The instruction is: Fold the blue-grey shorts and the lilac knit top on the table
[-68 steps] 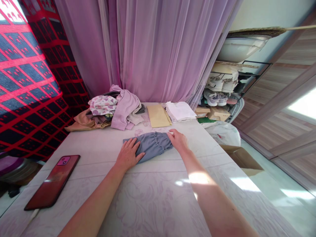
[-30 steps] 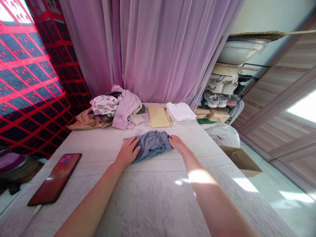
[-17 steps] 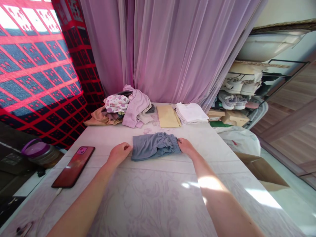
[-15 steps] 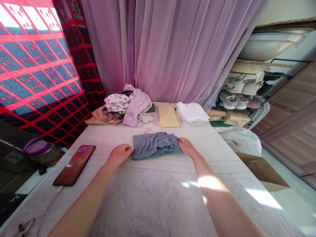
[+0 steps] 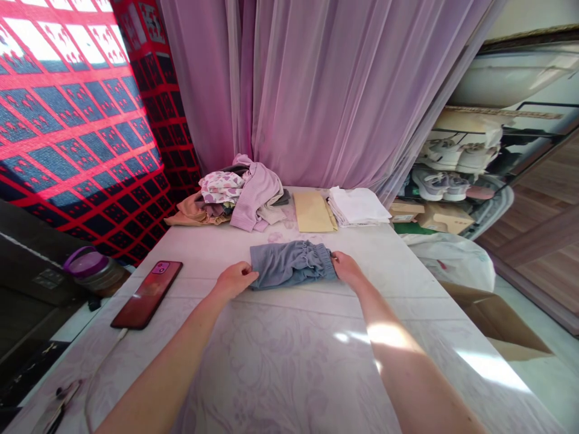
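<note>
Folded blue-grey shorts [image 5: 289, 264] with a gathered elastic waistband and a drawstring lie flat on the table, waistband to the right. My left hand [image 5: 235, 279] pinches the lower corner of their left, hem end between thumb and fingers. At the other end, my right hand [image 5: 346, 267] has its fingers closed on the edge of the waistband. The fingertips of the right hand are partly hidden behind the cloth.
Behind the shorts are a heap of clothes [image 5: 253, 193], a folded yellow cloth [image 5: 312, 212] and a stack of white cloths [image 5: 359, 206]. A red phone [image 5: 147, 295] with a cable lies left. A shoe rack [image 5: 452, 163] stands beyond the right table edge.
My left hand has moved slightly inward, its fingers now overlapping the hem corner of the shorts. My right hand keeps its hold on the waistband. The whole view has shifted a little.
</note>
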`<state>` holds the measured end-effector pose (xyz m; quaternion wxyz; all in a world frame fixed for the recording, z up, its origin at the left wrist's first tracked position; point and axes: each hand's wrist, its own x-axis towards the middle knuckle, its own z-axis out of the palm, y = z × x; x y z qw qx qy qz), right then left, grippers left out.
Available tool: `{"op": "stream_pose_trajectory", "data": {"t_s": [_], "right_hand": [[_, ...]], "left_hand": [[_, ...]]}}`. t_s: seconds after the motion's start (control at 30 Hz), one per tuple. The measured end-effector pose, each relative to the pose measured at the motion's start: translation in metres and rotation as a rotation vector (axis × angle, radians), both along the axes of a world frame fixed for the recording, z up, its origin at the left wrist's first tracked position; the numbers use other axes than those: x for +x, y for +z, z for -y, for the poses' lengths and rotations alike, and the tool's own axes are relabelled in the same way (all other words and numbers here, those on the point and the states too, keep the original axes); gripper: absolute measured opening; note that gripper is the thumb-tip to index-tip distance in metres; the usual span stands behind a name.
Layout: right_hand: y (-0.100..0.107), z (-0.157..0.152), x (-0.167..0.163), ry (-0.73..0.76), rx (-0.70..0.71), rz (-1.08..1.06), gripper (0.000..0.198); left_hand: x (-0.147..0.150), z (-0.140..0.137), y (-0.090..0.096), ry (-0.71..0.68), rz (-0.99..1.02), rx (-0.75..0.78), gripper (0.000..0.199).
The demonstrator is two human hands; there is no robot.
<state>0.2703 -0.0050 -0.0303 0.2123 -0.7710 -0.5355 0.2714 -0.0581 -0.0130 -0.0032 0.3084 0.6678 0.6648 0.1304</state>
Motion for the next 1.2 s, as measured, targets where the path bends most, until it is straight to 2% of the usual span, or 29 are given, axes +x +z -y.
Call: {"op": "stream_pose_trajectory", "data": {"t_s": [0.17, 0.3, 0.43, 0.53, 0.6, 0.67, 0.73, 0.8, 0.9, 1.03, 1.1, 1.2], "right_hand": [[0.000, 0.001, -0.001, -0.068, -0.006, -0.046, 0.033], [0.003, 0.004, -0.002, -0.090, 0.010, -0.067, 0.034], [0.011, 0.010, 0.000, -0.085, 0.083, 0.034, 0.023], [0.017, 0.016, 0.001, -0.038, 0.057, 0.144, 0.048], [0.021, 0.021, -0.001, 0.012, 0.015, 0.199, 0.057], [0.025, 0.024, -0.004, 0.074, -0.011, 0.253, 0.050], [0.032, 0.023, -0.007, 0.100, -0.005, 0.279, 0.035], [0.038, 0.019, -0.008, 0.078, 0.049, 0.277, 0.024], [0.044, 0.012, -0.007, 0.026, 0.123, 0.163, 0.021], [0.032, 0.014, -0.004, -0.020, 0.127, -0.016, 0.019], [0.020, 0.020, -0.002, -0.071, 0.124, 0.023, 0.019], [0.008, 0.030, 0.004, -0.122, 0.092, 0.072, 0.030]], "left_hand": [[0.004, 0.000, -0.002, 0.111, 0.271, -0.071, 0.024], [0.004, 0.001, 0.008, 0.174, 0.332, -0.136, 0.028], [0.006, 0.006, 0.017, 0.181, 0.351, -0.233, 0.039], [0.007, 0.006, 0.015, 0.168, 0.316, -0.234, 0.033], [0.008, 0.005, 0.011, 0.147, 0.270, -0.206, 0.028], [0.008, 0.003, 0.007, 0.110, 0.222, -0.163, 0.027], [0.006, 0.002, 0.004, 0.079, 0.178, -0.115, 0.027], [0.004, 0.001, 0.001, 0.065, 0.138, -0.077, 0.026], [0.002, 0.002, -0.001, 0.059, 0.065, -0.053, 0.025], [-0.003, 0.006, 0.001, 0.048, -0.040, 0.003, 0.025], [-0.004, 0.009, 0.003, 0.016, -0.075, 0.013, 0.031], [-0.004, 0.013, 0.010, 0.002, -0.194, 0.054, 0.045]]}}
